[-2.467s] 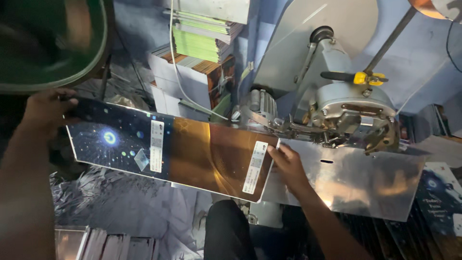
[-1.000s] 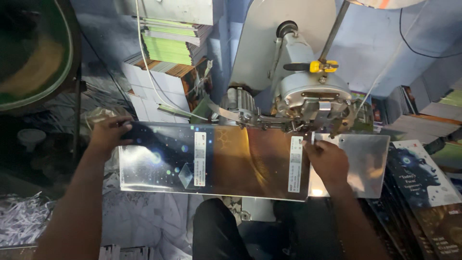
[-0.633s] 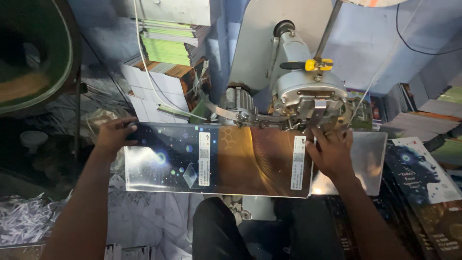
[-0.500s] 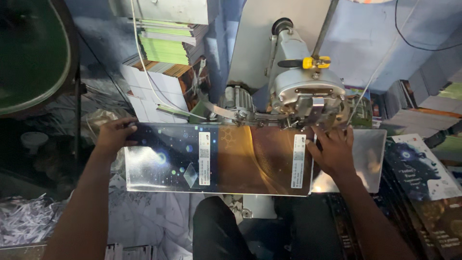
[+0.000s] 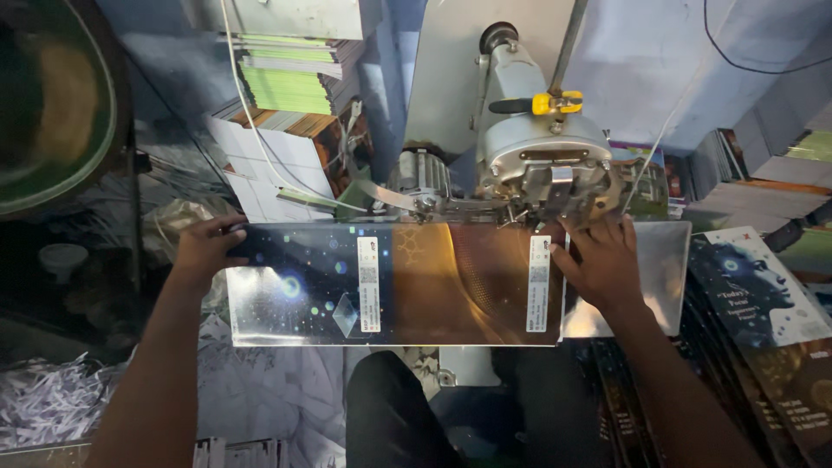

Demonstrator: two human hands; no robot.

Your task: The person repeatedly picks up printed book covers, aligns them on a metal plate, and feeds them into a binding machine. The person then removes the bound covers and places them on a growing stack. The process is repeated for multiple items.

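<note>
Carefully, we feed a glossy printed cover sheet (image 5: 390, 282), lying flat at frame centre, under the stitching machine head (image 5: 546, 169). Our left hand (image 5: 206, 251) grips its left end; our right hand (image 5: 600, 262) presses flat, fingers spread, on the right edge, keeping it square.

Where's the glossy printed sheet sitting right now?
In the head view, the glossy printed sheet lies flat at centre, just below the grey machine head, with the left hand gripping its left end and the right hand pressing its right end.
</note>
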